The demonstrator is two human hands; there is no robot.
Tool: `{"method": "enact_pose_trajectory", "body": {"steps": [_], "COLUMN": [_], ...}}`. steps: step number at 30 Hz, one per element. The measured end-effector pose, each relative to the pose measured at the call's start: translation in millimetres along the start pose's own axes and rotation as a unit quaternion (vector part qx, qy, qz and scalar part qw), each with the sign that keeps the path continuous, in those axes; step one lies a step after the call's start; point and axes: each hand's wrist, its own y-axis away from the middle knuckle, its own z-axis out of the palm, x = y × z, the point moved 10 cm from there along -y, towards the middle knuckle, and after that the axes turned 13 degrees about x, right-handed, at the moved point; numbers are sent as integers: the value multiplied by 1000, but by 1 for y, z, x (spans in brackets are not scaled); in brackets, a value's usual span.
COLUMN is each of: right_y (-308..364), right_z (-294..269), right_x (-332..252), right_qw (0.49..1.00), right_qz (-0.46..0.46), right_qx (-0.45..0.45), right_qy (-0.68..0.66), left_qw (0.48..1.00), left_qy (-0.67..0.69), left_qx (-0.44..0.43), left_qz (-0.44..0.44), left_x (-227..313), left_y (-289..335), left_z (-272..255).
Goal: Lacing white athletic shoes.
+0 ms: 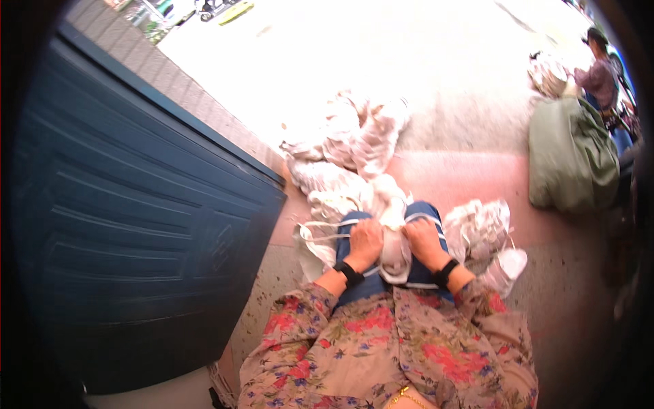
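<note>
A pale pinkish-white cloth piece (395, 253) hangs between my knees, over my blue trousers (354, 290). My left hand (366, 243) is closed at its left side, and a white cord (315, 227) loops out to the left from there. My right hand (424, 243) is closed at its right side, with another white cord passing over the right knee. The fingertips are partly hidden, and the cloth's exact kind cannot be made out. More pale fabric (385, 191) bunches just beyond my hands.
Heaps of pale cloth pieces (368, 133) lie ahead on the ground; more cloth (477, 228) and a pale bundle (505, 268) lie at right. A dark blue door (150, 218) stands at left. A large olive-green sack (571, 155) is at far right, near another person (599, 78).
</note>
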Motion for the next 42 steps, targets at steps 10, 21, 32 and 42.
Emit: {"method": "enact_pose_trajectory", "body": {"steps": [10, 21, 32, 42], "right_y": [-8, 6, 8, 3], "right_z": [-25, 7, 3, -3], "right_x": [-7, -11, 9, -17], "right_qw": [998, 977, 991, 997], "right_qz": [24, 50, 93, -33], "right_qx": [40, -124, -43, -17], "right_qy": [50, 166, -82, -67], "left_qw": [994, 987, 992, 987], "left_qy": [-94, -127, -10, 32], "left_qx": [0, -100, -11, -24], "left_qz": [62, 12, 128, 156], "left_x": [12, 11, 53, 34], "left_y": [-3, 14, -7, -26], "left_z": [-22, -4, -21, 8]}}
